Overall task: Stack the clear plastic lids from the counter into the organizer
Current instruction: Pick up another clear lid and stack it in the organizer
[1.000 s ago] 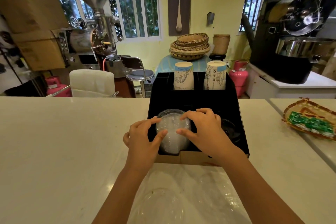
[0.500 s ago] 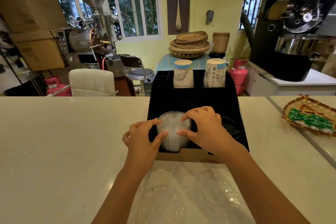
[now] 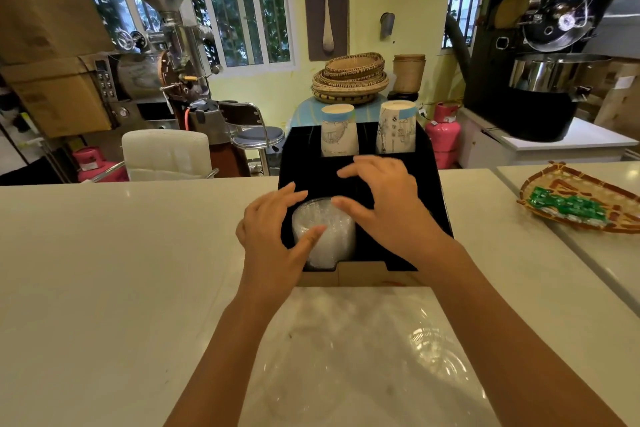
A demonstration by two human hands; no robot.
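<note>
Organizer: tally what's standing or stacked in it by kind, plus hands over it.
Paper cup stacks, upside down, at the back: 2, one and the other
Clear lid stacks, front-left slot: 1
Hands above the organizer: 2, left and right
Total: 5
</note>
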